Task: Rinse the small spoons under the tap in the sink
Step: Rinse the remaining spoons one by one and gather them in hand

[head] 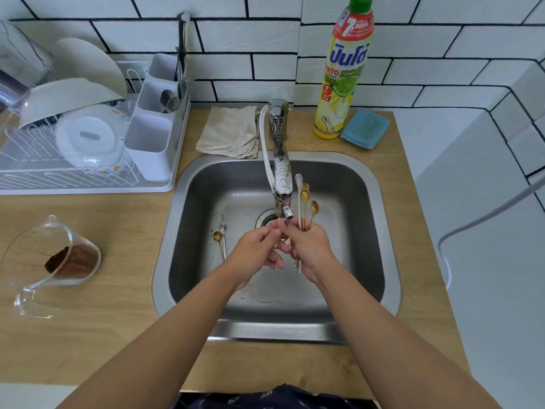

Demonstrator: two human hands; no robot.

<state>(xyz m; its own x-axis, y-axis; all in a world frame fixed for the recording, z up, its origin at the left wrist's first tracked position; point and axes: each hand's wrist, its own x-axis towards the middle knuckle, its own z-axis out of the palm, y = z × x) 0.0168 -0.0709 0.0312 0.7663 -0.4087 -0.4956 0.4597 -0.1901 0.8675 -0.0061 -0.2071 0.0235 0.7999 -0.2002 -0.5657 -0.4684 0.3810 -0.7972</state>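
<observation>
Steel sink (365, 184) in wood counter (118, 305), white tile wall
Your right hand (309, 249) grips a spoon bundle (305, 202) beside the tap (280, 172); left hand (256, 252) pinches, contents unclear; two spoons (220, 240) on the basin floor

Single view only, head-worn wide-angle camera; no second view, so no overlap to record. Camera sat above the near edge of the wooden counter (88, 320) and looked forward and steeply down into the steel sink (392, 261), which filled the frame centre. Both forearms entered from the bottom edge, and the left hand (253, 252) and right hand (309, 249) met close under the lens, below the tap (280, 160). Upper frame reached the tiled back wall (265, 39). Wide-angle bending was strong at the edges: dish rack (59, 178) far left, white side wall (486, 202) far right.
</observation>
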